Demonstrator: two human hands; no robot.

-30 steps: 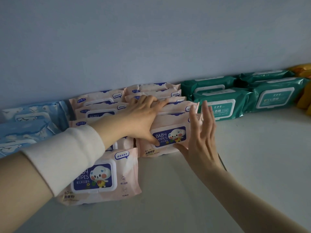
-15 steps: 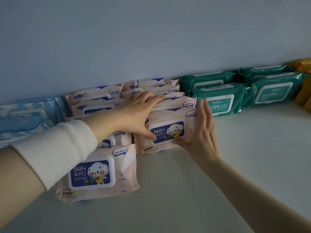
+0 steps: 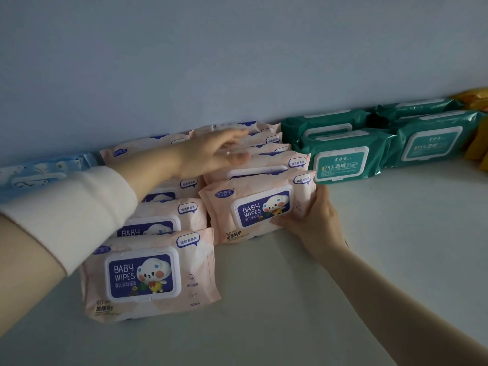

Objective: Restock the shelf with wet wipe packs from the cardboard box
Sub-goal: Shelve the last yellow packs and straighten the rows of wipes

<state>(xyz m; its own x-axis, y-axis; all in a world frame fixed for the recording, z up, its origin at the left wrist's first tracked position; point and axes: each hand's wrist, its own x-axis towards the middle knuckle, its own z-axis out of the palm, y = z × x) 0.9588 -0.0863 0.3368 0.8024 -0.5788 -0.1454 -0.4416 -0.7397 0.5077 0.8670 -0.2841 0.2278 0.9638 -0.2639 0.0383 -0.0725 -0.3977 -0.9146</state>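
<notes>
Pink baby wipes packs stand in two rows on the white shelf (image 3: 369,260). My right hand (image 3: 311,220) grips the front pack of the right row (image 3: 253,210) at its right end, thumb on the front face. My left hand (image 3: 211,154) hovers blurred above the packs further back (image 3: 269,162), fingers loosely extended and holding nothing. The front pack of the left row (image 3: 148,276) stands nearest me. The cardboard box is out of view.
Green alcohol wipes packs (image 3: 343,159) stand to the right of the pink rows, with more (image 3: 433,141) beyond. Blue packs (image 3: 39,175) lie at the far left. Yellow packs (image 3: 478,101) sit at the right edge. A blue wall backs the shelf.
My left hand has lifted off the front right pack and moved back over the rear packs. My right hand has closed round that pack's right end.
</notes>
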